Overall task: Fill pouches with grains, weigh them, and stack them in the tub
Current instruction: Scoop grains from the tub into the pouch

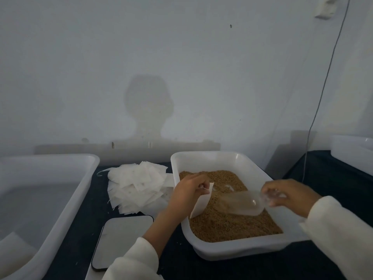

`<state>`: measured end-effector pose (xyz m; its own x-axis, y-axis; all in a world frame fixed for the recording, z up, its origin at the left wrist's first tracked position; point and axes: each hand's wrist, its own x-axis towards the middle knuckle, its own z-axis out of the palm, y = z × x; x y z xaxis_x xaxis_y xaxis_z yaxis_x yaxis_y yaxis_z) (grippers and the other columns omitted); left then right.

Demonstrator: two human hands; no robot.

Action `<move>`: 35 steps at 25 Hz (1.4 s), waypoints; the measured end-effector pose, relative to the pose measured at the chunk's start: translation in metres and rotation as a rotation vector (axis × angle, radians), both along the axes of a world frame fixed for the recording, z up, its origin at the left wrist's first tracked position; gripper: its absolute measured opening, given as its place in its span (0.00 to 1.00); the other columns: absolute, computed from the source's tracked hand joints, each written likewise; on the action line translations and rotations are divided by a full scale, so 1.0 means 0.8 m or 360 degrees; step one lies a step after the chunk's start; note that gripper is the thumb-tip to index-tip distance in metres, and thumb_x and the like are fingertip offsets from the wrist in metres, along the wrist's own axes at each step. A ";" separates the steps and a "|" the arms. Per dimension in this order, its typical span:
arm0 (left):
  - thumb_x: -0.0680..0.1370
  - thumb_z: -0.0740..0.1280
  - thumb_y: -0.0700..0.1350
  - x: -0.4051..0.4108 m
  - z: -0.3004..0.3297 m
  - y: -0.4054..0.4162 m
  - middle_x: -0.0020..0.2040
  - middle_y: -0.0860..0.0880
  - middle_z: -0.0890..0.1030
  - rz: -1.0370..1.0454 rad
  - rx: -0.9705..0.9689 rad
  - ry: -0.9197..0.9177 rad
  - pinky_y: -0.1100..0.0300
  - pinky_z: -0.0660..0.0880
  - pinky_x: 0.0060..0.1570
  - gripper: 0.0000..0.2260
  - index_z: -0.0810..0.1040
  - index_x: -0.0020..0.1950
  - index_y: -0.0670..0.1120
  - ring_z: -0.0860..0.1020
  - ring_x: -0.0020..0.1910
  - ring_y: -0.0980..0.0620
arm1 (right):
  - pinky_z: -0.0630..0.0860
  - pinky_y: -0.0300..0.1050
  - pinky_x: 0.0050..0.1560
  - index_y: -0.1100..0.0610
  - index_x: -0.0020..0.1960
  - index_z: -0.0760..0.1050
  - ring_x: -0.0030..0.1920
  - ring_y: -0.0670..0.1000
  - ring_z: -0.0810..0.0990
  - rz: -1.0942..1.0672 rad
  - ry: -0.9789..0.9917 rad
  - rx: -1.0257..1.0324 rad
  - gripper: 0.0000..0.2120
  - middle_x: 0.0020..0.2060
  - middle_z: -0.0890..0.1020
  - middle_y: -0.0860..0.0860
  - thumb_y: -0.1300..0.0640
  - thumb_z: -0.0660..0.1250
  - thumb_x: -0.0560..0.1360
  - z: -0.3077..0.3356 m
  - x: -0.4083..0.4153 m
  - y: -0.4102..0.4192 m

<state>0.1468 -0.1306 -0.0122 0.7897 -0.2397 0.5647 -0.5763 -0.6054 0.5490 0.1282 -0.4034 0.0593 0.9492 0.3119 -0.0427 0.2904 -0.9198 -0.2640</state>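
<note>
A white tub (252, 250) at the centre right holds brown grains (228, 225). Over the grains my left hand (189, 190) pinches the top of a white pouch (201, 205), which hangs open-side toward the right. My right hand (286, 195) grips the neck end of a cut clear plastic bottle (240, 204) used as a scoop. The bottle lies nearly level, its wide mouth pointing at the pouch, with some grains inside. A pile of empty white pouches (137, 186) lies left of the tub. A flat scale (121, 239) sits in front of that pile.
A large white tub (80, 186) stands at the left, with a white sheet or pouch low inside it. Another white container (351, 152) sits at the far right on the dark table (333, 174). A thin cable (319, 102) hangs down the wall.
</note>
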 end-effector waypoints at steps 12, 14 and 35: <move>0.75 0.69 0.40 -0.004 -0.004 -0.004 0.45 0.47 0.80 -0.0120 0.0035 0.0066 0.65 0.69 0.45 0.03 0.82 0.45 0.42 0.73 0.45 0.55 | 0.72 0.44 0.58 0.49 0.59 0.77 0.53 0.48 0.78 -0.0068 -0.0404 -0.0285 0.12 0.52 0.81 0.48 0.58 0.66 0.77 0.042 0.008 0.037; 0.75 0.69 0.39 -0.003 -0.005 -0.004 0.45 0.46 0.80 -0.0117 0.0014 0.0062 0.63 0.70 0.45 0.02 0.82 0.44 0.42 0.74 0.44 0.54 | 0.72 0.43 0.57 0.48 0.57 0.77 0.52 0.47 0.78 -0.0081 -0.0408 -0.0313 0.11 0.51 0.81 0.47 0.58 0.65 0.77 0.041 0.012 0.038; 0.77 0.64 0.34 -0.044 0.061 0.071 0.37 0.53 0.77 -0.0174 -0.1151 0.0119 0.66 0.70 0.39 0.09 0.76 0.41 0.45 0.73 0.37 0.56 | 0.73 0.38 0.61 0.45 0.65 0.70 0.61 0.40 0.75 0.0223 0.0054 0.1168 0.18 0.60 0.77 0.37 0.50 0.65 0.76 -0.046 -0.018 0.169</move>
<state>0.1112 -0.0737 0.0365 0.8251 0.0926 0.5573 -0.5582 -0.0181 0.8295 0.1135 -0.2682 0.0228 0.9002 0.3897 0.1945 0.3729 -0.4589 -0.8065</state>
